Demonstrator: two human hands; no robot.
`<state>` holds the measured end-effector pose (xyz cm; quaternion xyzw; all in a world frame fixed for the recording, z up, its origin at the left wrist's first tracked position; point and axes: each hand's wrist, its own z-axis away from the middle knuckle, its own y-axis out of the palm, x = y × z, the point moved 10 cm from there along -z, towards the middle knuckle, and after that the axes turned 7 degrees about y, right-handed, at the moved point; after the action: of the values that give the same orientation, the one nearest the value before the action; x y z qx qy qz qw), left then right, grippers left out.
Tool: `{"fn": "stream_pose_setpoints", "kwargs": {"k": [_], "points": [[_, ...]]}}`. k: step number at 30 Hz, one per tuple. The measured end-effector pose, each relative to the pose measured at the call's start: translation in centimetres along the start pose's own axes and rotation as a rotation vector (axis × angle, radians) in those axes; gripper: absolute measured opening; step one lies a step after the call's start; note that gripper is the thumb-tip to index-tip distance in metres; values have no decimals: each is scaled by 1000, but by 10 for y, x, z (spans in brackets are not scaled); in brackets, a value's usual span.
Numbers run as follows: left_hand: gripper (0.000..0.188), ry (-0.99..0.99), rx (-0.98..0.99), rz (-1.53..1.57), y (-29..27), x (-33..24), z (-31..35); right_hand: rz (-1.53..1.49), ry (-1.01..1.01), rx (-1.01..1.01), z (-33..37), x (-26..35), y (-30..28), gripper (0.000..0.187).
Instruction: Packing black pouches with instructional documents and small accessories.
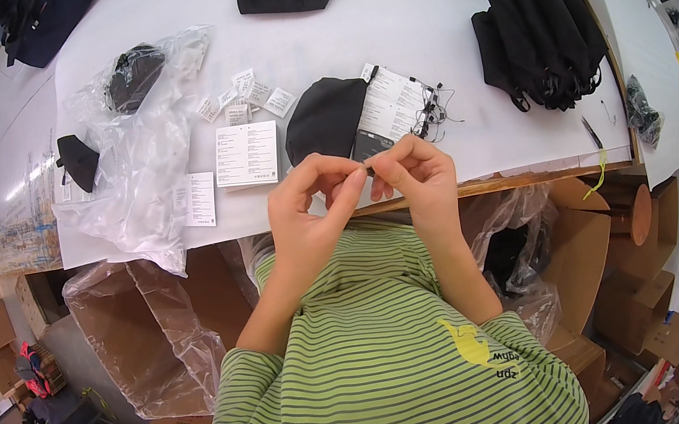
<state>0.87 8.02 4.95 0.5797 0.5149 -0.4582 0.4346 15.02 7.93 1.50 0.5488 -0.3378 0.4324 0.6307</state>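
My left hand (313, 201) and my right hand (421, 177) meet over the table's near edge. Thumb and forefinger of each are pinched together, the fingertips almost touching. Between them is something small and dark, too small to name. Just beyond my fingers lies a black fabric pouch (325, 118), its rounded side to the left. A small black card (371, 144) shows by the pouch's lower right end, partly behind my right hand. White printed cards (393, 104) lie to the right of the pouch, with a tangle of thin black tag strings (433, 113) on them.
A stack of white cards (247, 154) and small white labels (257, 92) lie left of the pouch. Clear plastic bags (137, 155) cover the left side. Black pouches (539, 43) are piled at right, near small snips (592, 133). Cardboard boxes (580, 263) stand below the table.
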Motion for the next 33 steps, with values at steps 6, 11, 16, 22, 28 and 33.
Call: {"fn": "stream_pose_setpoints", "kwargs": {"k": [6, 11, 16, 22, 28, 33], "points": [[6, 3, 5, -53, 1, 1, 1, 17, -8, -49, 1, 2, -2, 12], [5, 96, -46, -161, 0, -10, 0, 70, -35, -83, 4, 9, 0, 12], [7, 205, 13, -348, 2, -25, -2, 155, -30, -115, 3, 7, -3, 12], [7, 226, 112, -408, 8, -25, -4, 389, -146, -58, 3, 19, 2, 12], [22, 108, 564, -320, 35, 18, -50, 120, -65, -48, -2, 18, -24, 11], [47, 349, 938, -664, 72, 69, -82, 4, -178, -12, 0, 46, -32, 15]]}}
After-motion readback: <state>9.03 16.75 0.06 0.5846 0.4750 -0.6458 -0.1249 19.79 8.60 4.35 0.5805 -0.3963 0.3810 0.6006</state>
